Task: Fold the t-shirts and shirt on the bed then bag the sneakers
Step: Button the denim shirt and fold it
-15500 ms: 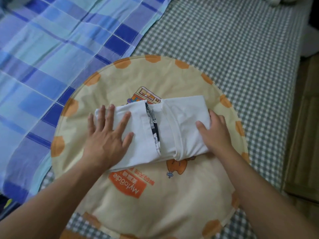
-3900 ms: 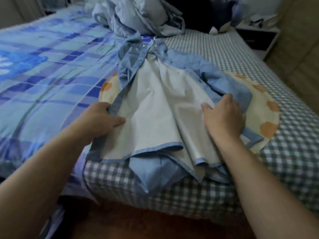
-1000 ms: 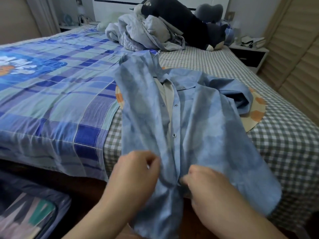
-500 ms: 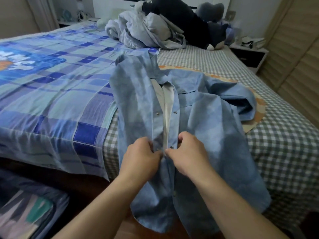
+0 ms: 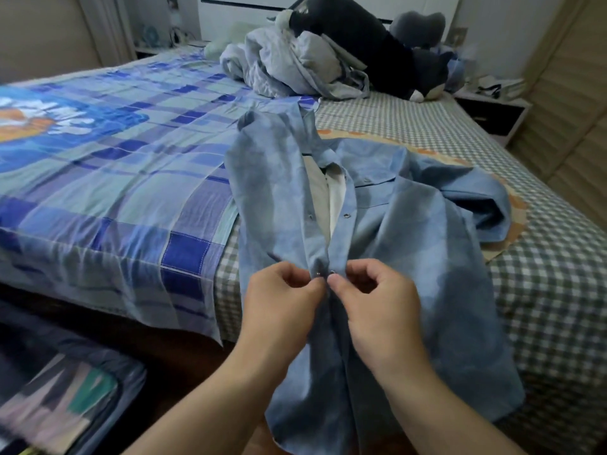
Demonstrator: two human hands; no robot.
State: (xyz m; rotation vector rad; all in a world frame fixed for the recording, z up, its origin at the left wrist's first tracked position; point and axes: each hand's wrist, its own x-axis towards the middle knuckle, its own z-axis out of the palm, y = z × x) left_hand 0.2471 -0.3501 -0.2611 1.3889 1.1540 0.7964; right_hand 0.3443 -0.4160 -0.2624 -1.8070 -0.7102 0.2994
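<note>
The blue shirt (image 5: 410, 244) lies face-up over the near edge of the bed (image 5: 427, 126). The left hand (image 5: 282, 300) and right hand (image 5: 377, 297) each pinch a placket edge at one snap. Line the halves up squarely, then press firmly.

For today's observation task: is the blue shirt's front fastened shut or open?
Open, at least higher up: the blue shirt gapes above the hands, pale lining showing between unjoined snaps. Left hand and right hand pinch the edges together at one snap.
</note>
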